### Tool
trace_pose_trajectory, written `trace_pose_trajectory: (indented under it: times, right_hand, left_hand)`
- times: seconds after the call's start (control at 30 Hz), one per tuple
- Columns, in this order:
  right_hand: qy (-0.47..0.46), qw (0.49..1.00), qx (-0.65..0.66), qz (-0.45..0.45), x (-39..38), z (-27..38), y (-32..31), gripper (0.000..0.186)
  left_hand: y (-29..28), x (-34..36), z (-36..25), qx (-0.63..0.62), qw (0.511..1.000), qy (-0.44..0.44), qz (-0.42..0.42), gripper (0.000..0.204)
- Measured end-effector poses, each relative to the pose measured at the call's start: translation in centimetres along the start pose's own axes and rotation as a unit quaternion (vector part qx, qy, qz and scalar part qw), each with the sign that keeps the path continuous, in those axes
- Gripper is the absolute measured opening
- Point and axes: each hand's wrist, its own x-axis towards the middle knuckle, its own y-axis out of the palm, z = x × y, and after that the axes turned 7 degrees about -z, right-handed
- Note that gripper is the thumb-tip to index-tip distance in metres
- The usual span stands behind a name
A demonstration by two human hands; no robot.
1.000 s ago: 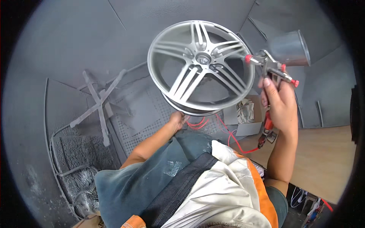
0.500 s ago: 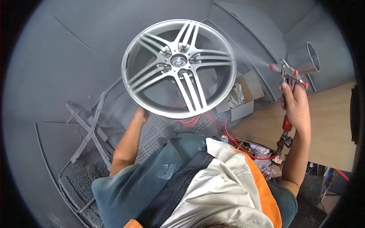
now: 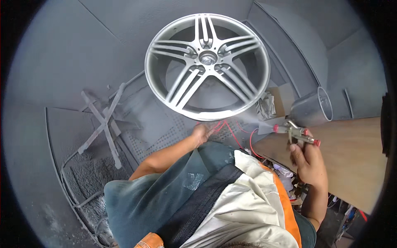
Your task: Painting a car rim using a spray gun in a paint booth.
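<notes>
A silver multi-spoke wheel rim (image 3: 235, 86) is raised in the upper middle, face up. My left hand (image 3: 202, 133) is just below its near edge; whether its partly hidden fingers touch or grip anything is unclear. At the right, my right hand (image 3: 306, 163) is closed round a metal spray gun (image 3: 295, 134) with red knobs and a cup (image 3: 311, 106) on top. A pale mist streams leftward from the nozzle toward the rim's lower edge.
A paint-coated X-shaped stand (image 3: 108, 120) is at the left, above a crusted grey pad (image 3: 84, 177). A red hose (image 3: 233, 138) runs over the perforated floor. A cardboard box (image 3: 275, 99) lies behind the gun, a plywood board (image 3: 351, 161) at the right. Grey booth walls surround everything.
The rim has turned, moving left and then partly back right and upward. The spray gun has moved lower. My left hand went left, then back right below the rim.
</notes>
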Motion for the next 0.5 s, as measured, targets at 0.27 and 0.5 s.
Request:
trace_pose_trajectory:
  times: [0.27,0.5]
  right_hand:
    - [-0.161,0.979,0.051,0.118,4.6,-0.9,1.7,0.012]
    - [-0.257,0.962,0.086,0.042,11.1,-2.0,3.3,0.014]
  left_hand:
    - [1.2,1.9,1.1,-0.117,0.986,0.093,-0.079,0.035]
    - [1.4,4.1,2.0,-0.071,0.990,0.116,-0.042,0.032]
